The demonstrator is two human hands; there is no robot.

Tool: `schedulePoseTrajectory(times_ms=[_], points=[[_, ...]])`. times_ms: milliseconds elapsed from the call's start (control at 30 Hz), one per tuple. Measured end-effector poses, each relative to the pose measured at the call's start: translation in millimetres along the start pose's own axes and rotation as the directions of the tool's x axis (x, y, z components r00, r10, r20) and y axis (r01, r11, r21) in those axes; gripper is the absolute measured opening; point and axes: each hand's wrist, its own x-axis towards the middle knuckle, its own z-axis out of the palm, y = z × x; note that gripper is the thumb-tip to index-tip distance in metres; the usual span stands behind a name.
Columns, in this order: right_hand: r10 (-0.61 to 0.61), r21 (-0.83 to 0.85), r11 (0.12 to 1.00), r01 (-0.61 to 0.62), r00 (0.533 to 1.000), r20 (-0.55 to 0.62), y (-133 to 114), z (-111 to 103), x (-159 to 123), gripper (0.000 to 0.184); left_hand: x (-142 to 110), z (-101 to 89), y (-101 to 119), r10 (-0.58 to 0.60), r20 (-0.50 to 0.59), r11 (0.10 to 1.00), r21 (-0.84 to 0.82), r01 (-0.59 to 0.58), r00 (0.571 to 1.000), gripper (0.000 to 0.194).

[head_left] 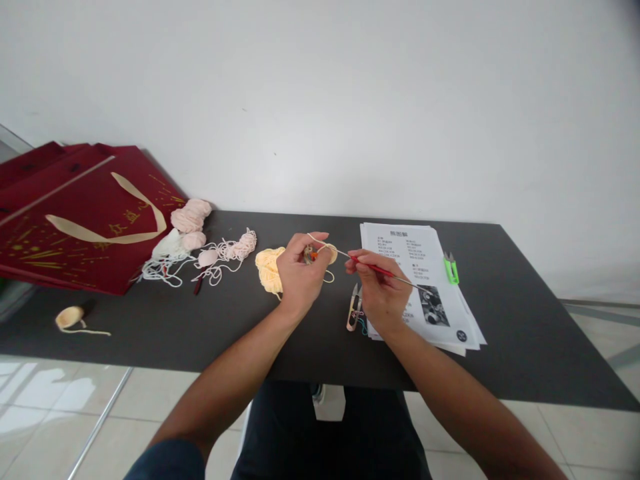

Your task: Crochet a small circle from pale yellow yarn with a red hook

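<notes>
My left hand point(301, 277) is closed on a small pale-yellow crochet piece point(329, 253), partly hidden by the fingers. A strand of yarn runs over its index finger, and something small and orange shows between finger and thumb. In my right hand point(383, 293) is a crochet hook point(380, 270) with a red grip, gripped like a pencil. Its tip reaches the crochet piece. A skein of yellow yarn point(269, 270) lies just left of my left hand. Thread snips point(354, 310) rest on the table below my right hand, beside the printed sheets point(400, 235).
Pink yarn point(237, 248) and white yarn point(167, 247) lie to the left, near dark-red gift bags point(100, 227). A small cream crocheted cup point(70, 317) sits at the table's point(165, 333) front left. Green snips point(451, 269) lie on the sheets' right edge. A wall stands behind.
</notes>
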Motion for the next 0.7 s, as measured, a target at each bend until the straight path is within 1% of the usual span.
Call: schedulePoseTrajectory(times_ms=[67, 100, 167, 267, 333, 400, 500, 633, 700], points=[[-0.038, -0.045, 0.998, 0.04, 0.999, 0.035, 2, -2, -2, 0.019, 0, 0.9, 0, -0.001, -0.025, 1.0, -0.001, 0.001, 1.0, 0.015], [-0.057, -0.071, 0.996, 0.061, 0.997, 0.058, 4, -3, -3, 0.022, 0, 1.7, -1, -0.028, -0.03, 0.999, -0.021, 0.028, 0.999, 0.017], [-0.087, -0.123, 0.987, 0.101, 0.99, 0.109, 8, -6, -4, 0.025, 1, 3.5, -3, -0.122, -0.024, 0.988, -0.095, 0.12, 0.992, 0.025], [-0.116, -0.148, 0.979, 0.141, 0.979, 0.169, 15, -10, -4, 0.029, 4, 5.7, -6, -0.264, 0.037, 0.933, -0.245, 0.265, 0.964, 0.037], [-0.102, -0.142, 0.982, 0.127, 0.979, 0.175, 18, -11, -3, 0.03, 7, 5.8, -7, -0.325, 0.107, 0.875, -0.343, 0.342, 0.94, 0.042], [-0.058, -0.133, 0.988, 0.08, 0.985, 0.164, 20, -12, -3, 0.028, 11, 5.0, -6, -0.371, 0.197, 0.806, -0.418, 0.42, 0.908, 0.045], [0.006, -0.125, 0.992, 0.013, 0.988, 0.156, 20, -11, -3, 0.023, 15, 2.9, -5, -0.408, 0.3, 0.721, -0.474, 0.506, 0.862, 0.046], [0.015, -0.133, 0.991, 0.006, 0.987, 0.157, 19, -10, -4, 0.022, 16, 1.2, -2, -0.442, 0.351, 0.649, -0.51, 0.565, 0.825, 0.047], [0.019, -0.123, 0.992, 0.001, 0.988, 0.156, 18, -9, -4, 0.021, 16, 0.7, -1, -0.447, 0.361, 0.635, -0.517, 0.574, 0.819, 0.046]])
